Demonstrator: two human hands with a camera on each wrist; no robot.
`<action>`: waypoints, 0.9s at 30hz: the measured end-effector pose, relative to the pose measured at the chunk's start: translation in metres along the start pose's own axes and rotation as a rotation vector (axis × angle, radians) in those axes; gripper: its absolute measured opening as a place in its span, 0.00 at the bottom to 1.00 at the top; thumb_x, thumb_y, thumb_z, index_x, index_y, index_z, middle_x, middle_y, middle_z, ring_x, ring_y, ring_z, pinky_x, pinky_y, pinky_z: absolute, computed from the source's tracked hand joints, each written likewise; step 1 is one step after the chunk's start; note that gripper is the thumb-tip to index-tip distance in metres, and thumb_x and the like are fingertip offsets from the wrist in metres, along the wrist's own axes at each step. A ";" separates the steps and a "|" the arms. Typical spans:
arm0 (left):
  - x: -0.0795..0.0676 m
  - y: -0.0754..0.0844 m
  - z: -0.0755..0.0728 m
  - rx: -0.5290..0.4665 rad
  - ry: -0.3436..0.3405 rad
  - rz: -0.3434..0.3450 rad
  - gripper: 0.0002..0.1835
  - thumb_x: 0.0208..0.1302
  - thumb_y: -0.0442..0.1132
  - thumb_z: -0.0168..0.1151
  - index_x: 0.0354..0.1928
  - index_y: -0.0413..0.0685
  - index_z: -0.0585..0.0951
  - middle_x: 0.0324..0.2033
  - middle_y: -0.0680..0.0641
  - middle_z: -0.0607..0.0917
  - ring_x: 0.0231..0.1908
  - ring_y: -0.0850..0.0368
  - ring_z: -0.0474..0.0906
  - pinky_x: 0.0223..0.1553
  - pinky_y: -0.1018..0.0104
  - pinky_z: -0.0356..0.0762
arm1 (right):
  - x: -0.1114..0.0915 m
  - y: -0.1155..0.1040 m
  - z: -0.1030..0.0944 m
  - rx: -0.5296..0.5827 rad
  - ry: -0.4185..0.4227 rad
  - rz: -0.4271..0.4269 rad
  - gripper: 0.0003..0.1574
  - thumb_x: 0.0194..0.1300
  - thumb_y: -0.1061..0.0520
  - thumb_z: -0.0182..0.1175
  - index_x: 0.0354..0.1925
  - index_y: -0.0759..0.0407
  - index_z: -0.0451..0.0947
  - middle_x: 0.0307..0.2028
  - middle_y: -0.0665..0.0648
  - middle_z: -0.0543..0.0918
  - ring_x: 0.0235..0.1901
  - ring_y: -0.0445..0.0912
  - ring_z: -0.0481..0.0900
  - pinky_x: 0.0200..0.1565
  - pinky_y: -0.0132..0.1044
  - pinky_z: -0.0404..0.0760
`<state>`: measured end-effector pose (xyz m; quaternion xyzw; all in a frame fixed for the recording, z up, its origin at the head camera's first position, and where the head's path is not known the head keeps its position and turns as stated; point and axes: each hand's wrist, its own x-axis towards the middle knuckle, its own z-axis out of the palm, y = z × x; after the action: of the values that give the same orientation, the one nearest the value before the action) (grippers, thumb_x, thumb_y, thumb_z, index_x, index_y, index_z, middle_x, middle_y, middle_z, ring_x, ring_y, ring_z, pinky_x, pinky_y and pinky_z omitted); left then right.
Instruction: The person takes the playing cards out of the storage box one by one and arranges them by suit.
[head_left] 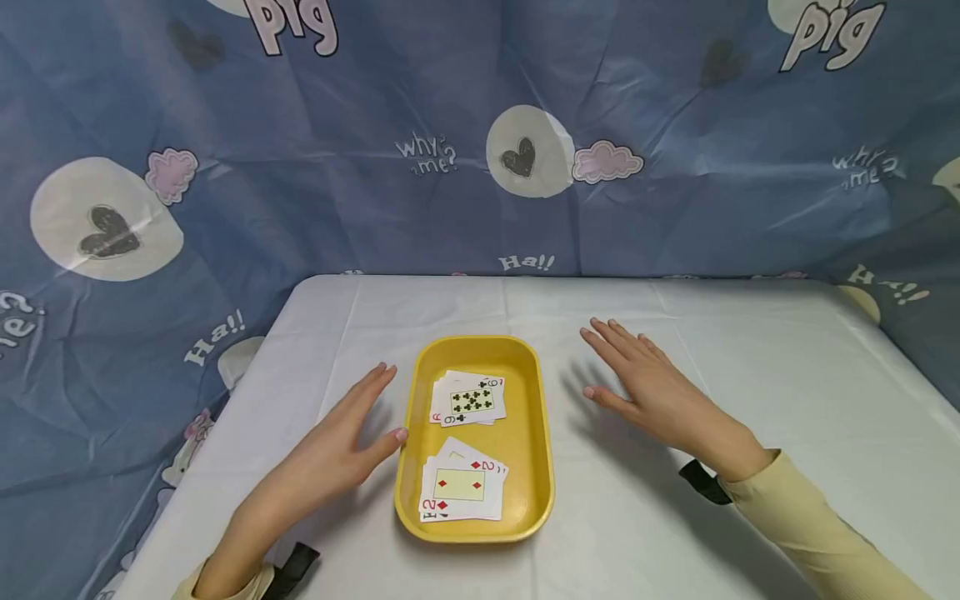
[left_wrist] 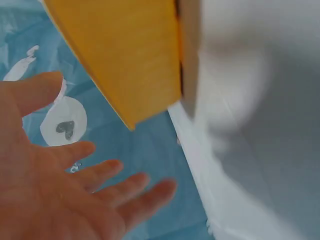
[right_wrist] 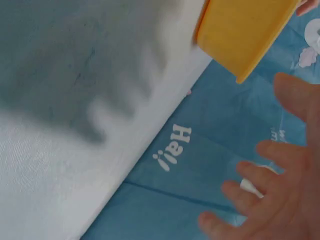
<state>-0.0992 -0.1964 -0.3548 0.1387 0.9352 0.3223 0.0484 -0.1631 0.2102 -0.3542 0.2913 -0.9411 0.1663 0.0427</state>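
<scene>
A yellow tray [head_left: 527, 467] stands on the white table in the head view, with playing cards in two small piles. The far pile shows a nine of clubs [head_left: 472, 402] on top; the near pile shows a two of diamonds [head_left: 460, 492]. My left hand [head_left: 330, 450] is at the tray's left side, fingers extended, its thumb tip right at the rim. My right hand [head_left: 652, 387] hovers to the right of the tray, apart from it, fingers straight and holding nothing. Both wrist views show the tray's outer wall [left_wrist: 125, 55] beyond spread fingers.
The white tablecloth [head_left: 750, 358] extends to both sides of the tray and behind it. A blue printed curtain [head_left: 420, 225] hangs behind the table's far edge and along its left side. Dark bands [head_left: 705, 482] circle both wrists.
</scene>
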 end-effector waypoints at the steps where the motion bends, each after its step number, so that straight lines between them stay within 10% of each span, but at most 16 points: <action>1: -0.001 0.001 0.001 -0.045 -0.022 -0.009 0.44 0.67 0.56 0.61 0.78 0.61 0.50 0.76 0.48 0.50 0.73 0.44 0.48 0.65 0.41 0.58 | 0.002 -0.001 0.001 0.016 0.004 -0.027 0.47 0.71 0.35 0.52 0.78 0.47 0.48 0.77 0.54 0.49 0.75 0.55 0.45 0.69 0.59 0.47; 13: -0.005 -0.002 0.003 -0.664 -0.345 -0.137 0.48 0.61 0.39 0.70 0.77 0.59 0.51 0.72 0.35 0.56 0.59 0.41 0.74 0.56 0.49 0.74 | 0.023 -0.009 0.009 0.140 0.058 -0.140 0.43 0.70 0.43 0.59 0.76 0.48 0.55 0.75 0.50 0.55 0.72 0.48 0.54 0.68 0.52 0.58; 27: -0.006 -0.004 0.009 -0.726 -0.303 -0.164 0.45 0.59 0.37 0.71 0.75 0.58 0.57 0.69 0.40 0.66 0.69 0.45 0.60 0.61 0.52 0.66 | 0.047 -0.016 0.020 0.361 0.062 -0.181 0.35 0.71 0.48 0.59 0.72 0.51 0.63 0.69 0.48 0.66 0.69 0.44 0.61 0.66 0.46 0.64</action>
<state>-0.0927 -0.1958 -0.3641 0.0835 0.7506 0.6028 0.2574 -0.1927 0.1655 -0.3600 0.3724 -0.8643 0.3366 0.0335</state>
